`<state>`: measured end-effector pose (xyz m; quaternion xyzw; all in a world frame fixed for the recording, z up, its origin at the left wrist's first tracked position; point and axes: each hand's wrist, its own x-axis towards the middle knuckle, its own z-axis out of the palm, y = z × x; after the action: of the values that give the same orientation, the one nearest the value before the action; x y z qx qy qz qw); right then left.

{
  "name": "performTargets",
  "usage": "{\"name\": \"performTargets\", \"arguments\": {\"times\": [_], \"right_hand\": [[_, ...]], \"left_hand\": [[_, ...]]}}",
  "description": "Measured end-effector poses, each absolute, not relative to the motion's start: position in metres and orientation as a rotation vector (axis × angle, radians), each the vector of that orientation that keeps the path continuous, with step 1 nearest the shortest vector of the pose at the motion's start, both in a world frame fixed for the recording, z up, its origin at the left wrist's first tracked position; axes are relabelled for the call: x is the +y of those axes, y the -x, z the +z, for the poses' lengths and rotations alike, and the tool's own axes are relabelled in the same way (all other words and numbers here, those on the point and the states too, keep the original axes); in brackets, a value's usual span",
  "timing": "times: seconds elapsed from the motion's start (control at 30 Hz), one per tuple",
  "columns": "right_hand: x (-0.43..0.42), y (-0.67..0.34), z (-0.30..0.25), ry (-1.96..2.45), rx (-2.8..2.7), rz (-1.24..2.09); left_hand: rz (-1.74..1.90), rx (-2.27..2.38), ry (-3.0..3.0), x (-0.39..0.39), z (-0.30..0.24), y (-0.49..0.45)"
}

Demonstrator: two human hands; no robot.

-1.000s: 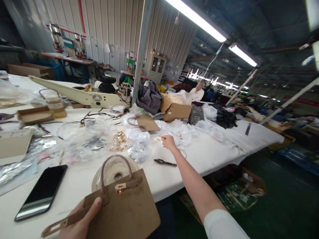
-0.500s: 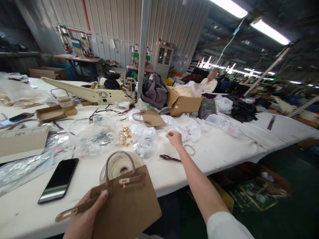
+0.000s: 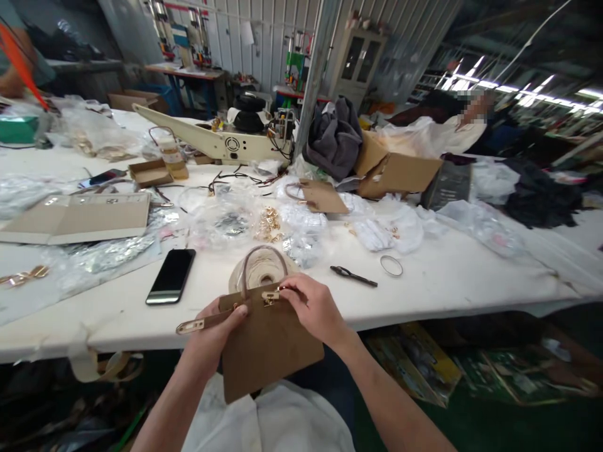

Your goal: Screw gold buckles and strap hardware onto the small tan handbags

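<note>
Presently, in the head view, the brown handbag (image 3: 268,351) is held above the wearer's lap at the near edge of the table (image 3: 438,292), front panel facing the wearer and slightly tilted. Its arched handle (image 3: 264,247) stands up in front of a cord spool (image 3: 255,269).

Left hand (image 3: 214,326): gripping the bag's upper left corner, thumb across the front face. A strap (image 3: 202,323) with a metal-edged slot extends leftward past this hand.

Right hand (image 3: 315,307): thumb and fingers closed in a pinch on a small gold-coloured part (image 3: 281,289), just beside the clasp (image 3: 268,300). Whether that part is joined to the bag cannot be told.

Handling: the bag appears light and fairly stiff; the front panel lies flat without sagging. Judged by its look, the surface should offer adequate friction, though it may mark under fingernails or metal edges. Support it at the upper corner, thumb in front and fingers behind. Avoid lifting by the loose strap, which is likely to flex. The small part is probably hard, smooth and easily dropped; hold it by fingertip pinch only.

Nearby on the table: a phone (image 3: 170,276), a dark slender tool (image 3: 353,276) and a ring (image 3: 391,265).
</note>
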<state>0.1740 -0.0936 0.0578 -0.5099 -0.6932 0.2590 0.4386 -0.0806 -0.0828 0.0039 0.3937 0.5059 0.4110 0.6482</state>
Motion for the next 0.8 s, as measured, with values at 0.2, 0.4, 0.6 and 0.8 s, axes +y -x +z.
{"name": "performTargets", "arguments": {"times": [0.2,0.4,0.6,0.8], "right_hand": [[-0.079,-0.192,0.074,1.378,-1.782,0.962],[-0.080,-0.215,0.089,1.396,-1.918,1.310],[-0.083,-0.219,0.076,1.621,-1.834,1.419],[-0.101,-0.203,0.035,1.618,-1.517,0.843]], "left_hand": [[0.969,1.173,-0.875,-0.094,0.012,0.078],[1.001,1.096,-0.799,-0.109,-0.004,0.062],[1.020,1.216,-0.936,-0.101,-0.008,0.068],[1.039,1.205,-0.884,-0.094,-0.014,0.079]]}}
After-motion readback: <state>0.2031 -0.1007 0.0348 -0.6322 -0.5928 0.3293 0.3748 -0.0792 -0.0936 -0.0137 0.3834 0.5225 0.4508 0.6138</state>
